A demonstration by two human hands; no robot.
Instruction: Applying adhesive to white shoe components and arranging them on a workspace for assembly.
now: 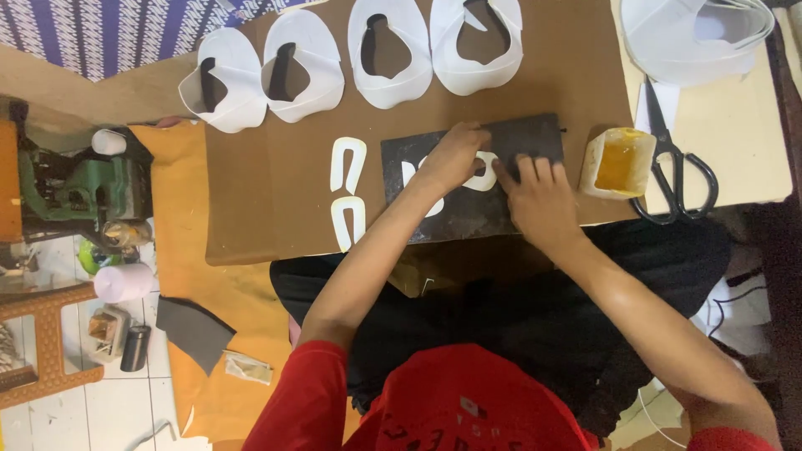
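White cutout piece (483, 171): curved, flat, lies on the dark work slab (518, 138), between the two hands; partly hidden under the fingers.
Slab position: on the brown tabletop (276, 192), directly in front of the person, long axis running left to right.
Left hand (455, 154): fingers bent and pressed down on the cutout's left part; whether it pinches an edge or only pins it flat, cannot tell.
Right hand (541, 196): flat, fingers together and stretched toward the cutout, tips touching or just beside its right edge; grips nothing that shows.
Key relation: piece sits just left of the right fingertips and under the left hand; left hand is the nearer one.
Second white piece (413, 171): also on the slab, left of the left hand, partly covered by the wrist.
Glue tub (618, 163): open white container just right of the slab, holds yellow-amber liquid; right hand is nearer to it.
Scissors (672, 167): black, just right of the tub, blades pointing away from the person.
Narrow white loops (347, 192): left of the slab, on the tabletop.
Large white uppers (351, 58): four in a row along the far edge.
Further white pieces (697, 38): stacked at the far right corner.
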